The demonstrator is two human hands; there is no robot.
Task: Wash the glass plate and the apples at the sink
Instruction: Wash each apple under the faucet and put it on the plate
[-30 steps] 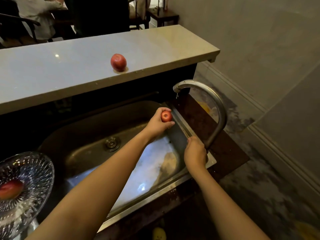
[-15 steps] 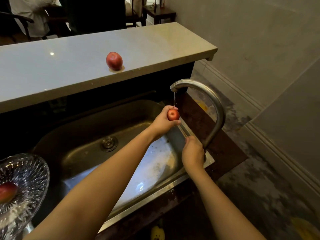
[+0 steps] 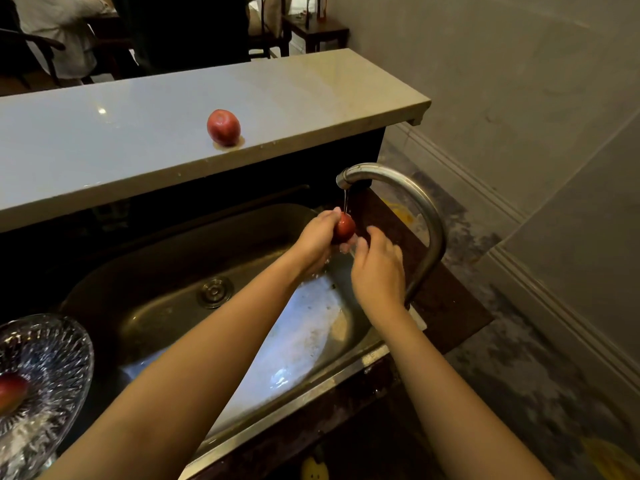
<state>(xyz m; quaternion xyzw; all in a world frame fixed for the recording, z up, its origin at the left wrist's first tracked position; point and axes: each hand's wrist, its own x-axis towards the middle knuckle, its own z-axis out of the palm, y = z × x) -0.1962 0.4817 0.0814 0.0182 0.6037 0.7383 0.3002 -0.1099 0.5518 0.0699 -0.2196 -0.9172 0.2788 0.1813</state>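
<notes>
Pale stone runs behind the sink (image 3: 166, 317) as a raised surface (image 3: 104, 150). The second apple (image 3: 223, 127) sits on it close to the front edge, about midway along, on what looks like a small wet patch. I judge it is parked there to stay clear of the splashing.

Below, my left hand (image 3: 317, 237) holds the small red apple (image 3: 344, 227) over the sink's far right corner. My fingers (image 3: 334, 214) are curled round its left side, so the right side and top stay bare. That puts the fruit directly under the spout of the curved tap (image 3: 420, 206), where a thin stream (image 3: 345, 199) lands on its crown and runs off into the basin rather than onto the rim.

My right hand (image 3: 377, 268) is just beside the apple on its open side. Its fingers (image 3: 362, 242) are loosely bent and hold nothing. Whether the tips already touch the skin, I cannot tell. It seems placed to rub the wet side while the left turns the fruit.

The glass plate (image 3: 48, 344) stands off the sink's near left corner, well away from the water, with the third apple (image 3: 10, 393) lying in it. The rinse of this one apple is the step in hand. By my reckoning the task is far from finished, as at least one more apple and perhaps the plate are waiting.
</notes>
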